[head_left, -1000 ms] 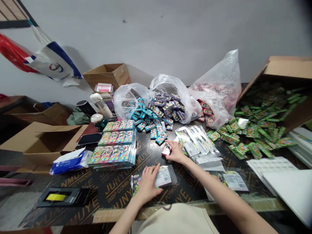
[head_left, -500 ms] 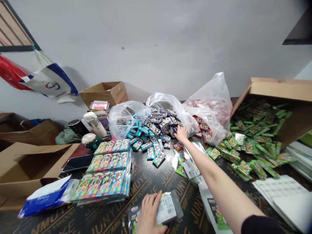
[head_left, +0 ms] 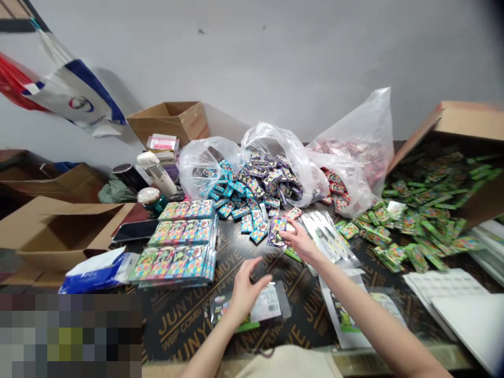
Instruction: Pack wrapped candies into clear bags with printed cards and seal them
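right hand (head_left: 301, 242) pinches purple packet (head_left: 276, 232); left hand (head_left: 244, 290) grasping nothing. tipped carton (head_left: 472, 122), frame right: green packets (head_left: 433, 181). tabletop edge (head_left: 453, 358) along bottom.

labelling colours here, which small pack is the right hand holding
The purple pack, pinched by the right hand; the other purple packs lie heaped at the middle bag.
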Action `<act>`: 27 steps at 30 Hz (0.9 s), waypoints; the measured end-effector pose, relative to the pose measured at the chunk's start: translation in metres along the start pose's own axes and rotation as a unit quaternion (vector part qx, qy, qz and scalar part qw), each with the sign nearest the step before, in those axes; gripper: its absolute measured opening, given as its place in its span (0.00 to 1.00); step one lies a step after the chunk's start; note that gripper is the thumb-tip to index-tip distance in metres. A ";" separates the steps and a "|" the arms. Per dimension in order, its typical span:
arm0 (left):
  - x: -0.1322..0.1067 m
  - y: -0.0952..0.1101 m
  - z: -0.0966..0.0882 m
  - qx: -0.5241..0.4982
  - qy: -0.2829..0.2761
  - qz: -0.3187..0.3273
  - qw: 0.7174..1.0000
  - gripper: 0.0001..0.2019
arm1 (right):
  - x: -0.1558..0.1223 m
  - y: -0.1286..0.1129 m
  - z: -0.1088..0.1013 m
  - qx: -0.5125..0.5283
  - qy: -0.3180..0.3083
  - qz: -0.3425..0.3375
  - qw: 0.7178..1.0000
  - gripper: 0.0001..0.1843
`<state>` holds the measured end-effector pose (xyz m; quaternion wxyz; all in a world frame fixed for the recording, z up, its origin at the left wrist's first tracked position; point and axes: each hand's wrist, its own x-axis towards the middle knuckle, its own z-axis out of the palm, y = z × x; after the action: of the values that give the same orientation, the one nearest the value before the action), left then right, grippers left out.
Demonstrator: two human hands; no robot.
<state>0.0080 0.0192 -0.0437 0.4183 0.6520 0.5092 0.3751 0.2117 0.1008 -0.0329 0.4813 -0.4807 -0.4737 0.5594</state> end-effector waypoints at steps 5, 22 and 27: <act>0.029 0.008 0.022 -0.180 0.074 -0.076 0.978 0.21 | -0.048 0.009 0.025 0.085 -0.006 0.008 0.996 0.35; 0.033 0.015 0.033 -0.328 0.055 -0.124 0.935 0.25 | -0.091 0.031 0.027 0.139 0.103 0.022 0.985 0.28; 0.017 0.032 0.018 -0.332 -0.058 -0.156 0.929 0.21 | -0.131 0.016 0.019 -0.170 0.025 -0.135 0.976 0.39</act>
<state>0.0387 0.0283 -0.0191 0.6928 0.4087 0.4263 0.4139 0.2014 -0.0317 -0.0366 0.4753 -0.5010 -0.6103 0.3882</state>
